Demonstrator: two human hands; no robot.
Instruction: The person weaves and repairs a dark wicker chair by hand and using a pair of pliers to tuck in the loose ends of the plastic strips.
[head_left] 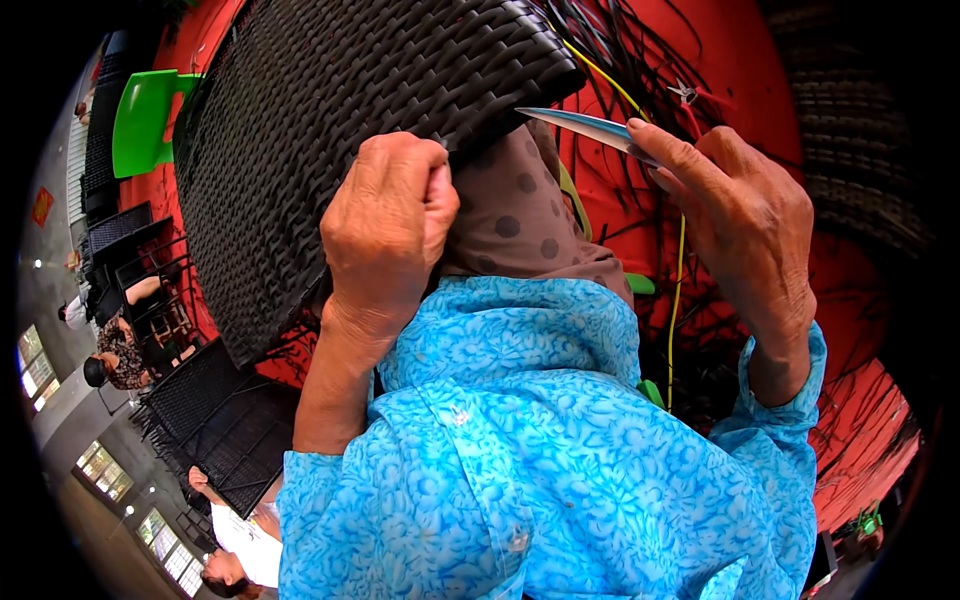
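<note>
the left hand [385, 225] was clenched in a tight grip at the lower edge of a black woven panel [340, 130], which stood tilted over the person's brown dotted lap cloth [520, 215]. the right hand [745, 225] gripped a knife [590, 127], its pale blade pointing left and reaching the panel's corner. loose black strips [620, 60] lay on the red floor [740, 70] behind. a green chair [145, 120] stood at far left.
</note>
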